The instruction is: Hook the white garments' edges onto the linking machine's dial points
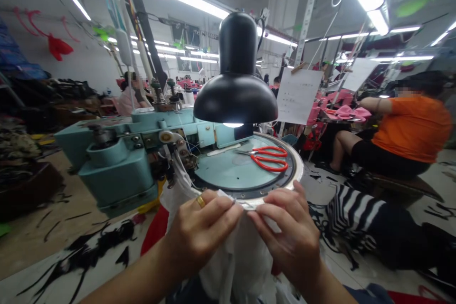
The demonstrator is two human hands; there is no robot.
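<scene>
My left hand (206, 225), with a gold ring on one finger, pinches the edge of a white fabric piece (245, 251) at the near rim of a round sewing machine dial (298, 166). Close on its right, my right hand (290, 228) pinches the same edge between thumb and fingers. The fabric hangs down below both hands and also drapes along the dial's left side. On the dial's pale green plate (228, 171) lie red-handled scissors (270, 157). A pale, flat strip-like tool (224, 149) lies behind them.
A black lamp (235, 95) hangs low over the dial. The green machine body (117, 171) stands at the left. A person in an orange shirt (413, 123) sits at the right, near a striped cloth pile (359, 213). Black scraps (96, 247) litter the floor.
</scene>
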